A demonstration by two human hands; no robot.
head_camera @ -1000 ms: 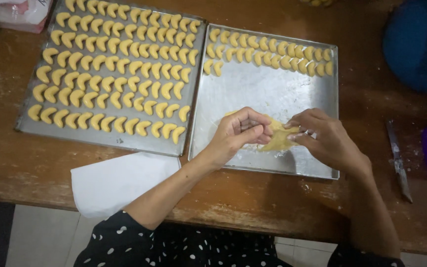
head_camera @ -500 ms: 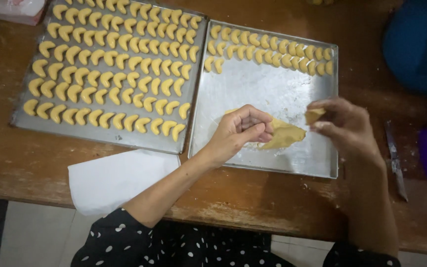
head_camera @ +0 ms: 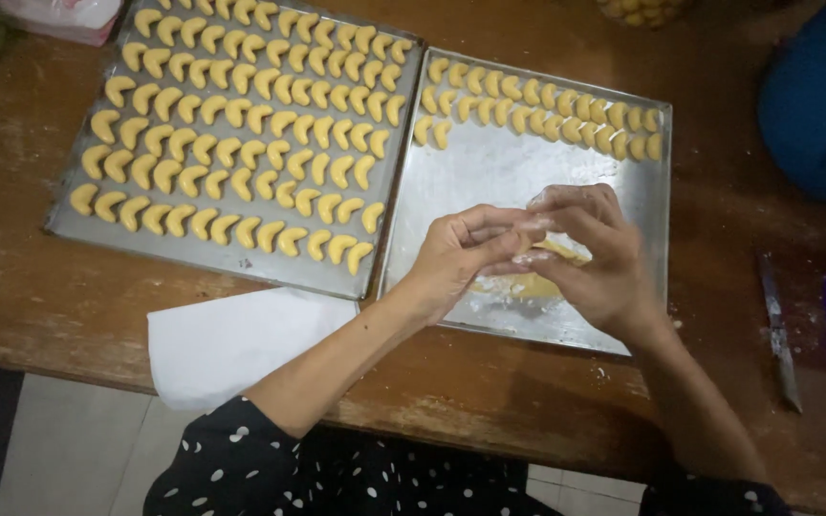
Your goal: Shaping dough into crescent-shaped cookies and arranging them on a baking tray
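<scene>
head view: my left hand (head_camera: 456, 253) and right hand (head_camera: 590, 253) meet over the near part of the right tray (head_camera: 489, 177), fingertips pinched narrow on a piece of yellow dough (head_camera: 556, 253) between them. it sits touching both hands, neither nearer. its long axis seems to run left-right, tilted slightly; its ends are hidden. the left tray (head_camera: 231, 263) is full of crescent cookies (head_camera: 241, 124).

Looked like a home kitchen: worn wooden tabletop (head_camera: 69, 287), two metal baking trays (head_camera: 518, 172) with rows of crescent cookies (head_camera: 241, 115), floury knife (head_camera: 778, 325), tiled floor (head_camera: 69, 449) below.
</scene>
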